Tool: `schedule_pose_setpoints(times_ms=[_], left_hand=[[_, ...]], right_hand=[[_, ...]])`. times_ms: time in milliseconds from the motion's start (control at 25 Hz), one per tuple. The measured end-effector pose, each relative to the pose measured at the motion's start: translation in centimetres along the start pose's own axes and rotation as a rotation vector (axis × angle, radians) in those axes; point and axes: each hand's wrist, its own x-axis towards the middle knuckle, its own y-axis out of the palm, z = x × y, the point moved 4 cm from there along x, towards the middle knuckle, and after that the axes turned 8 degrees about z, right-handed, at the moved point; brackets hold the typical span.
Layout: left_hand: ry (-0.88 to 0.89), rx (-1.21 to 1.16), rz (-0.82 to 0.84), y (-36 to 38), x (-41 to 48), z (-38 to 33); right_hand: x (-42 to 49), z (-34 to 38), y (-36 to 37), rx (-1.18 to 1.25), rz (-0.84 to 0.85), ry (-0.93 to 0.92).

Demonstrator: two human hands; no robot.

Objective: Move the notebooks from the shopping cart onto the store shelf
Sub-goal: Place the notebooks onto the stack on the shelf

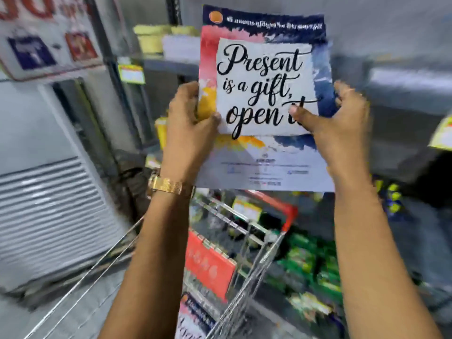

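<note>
I hold a notebook (264,77) upright in front of me, its cover reading "Present is a gift, open it" on a white panel with red, yellow and blue splashes. My left hand (188,128) grips its left edge and my right hand (340,126) grips its right edge, thumb over the cover. Below, the wire shopping cart (247,243) with a red handle stands under my arms. Another notebook (193,311) with the same dark-blue header shows in the cart, beside a red panel (208,265). The grey store shelf (171,63) runs behind the held notebook.
Yellow packs (151,37) and a white box sit on the upper shelf, with a yellow price tag (131,74) on its edge. Green packets (308,260) fill a low shelf at right. A white shutter (49,204) and a sign (46,37) are on the left.
</note>
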Motion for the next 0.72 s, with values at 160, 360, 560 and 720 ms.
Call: schedule_pose_setpoints(times_ms=[160,360,560,720], left_hand=[[0.173,-0.142,0.237,8.2,7.4,-5.6],[0.27,-0.004,0.414,19.7,16.0,-10.9],[0.111,0.134,0.576,29.3,18.7,-10.5],[0.062,0.258,0.626,32.6,19.3,-7.1]], right_hand=[[6.7,1.3,-10.3,-0.153,-0.202,-0.014],[13.4,0.4,-20.8,-0.396,-0.28,0.091],[18.2,-4.1,-24.4,-0.646,-0.194,0.295],[18.7,-8.3,-23.2,-0.769,-0.018,0.436]])
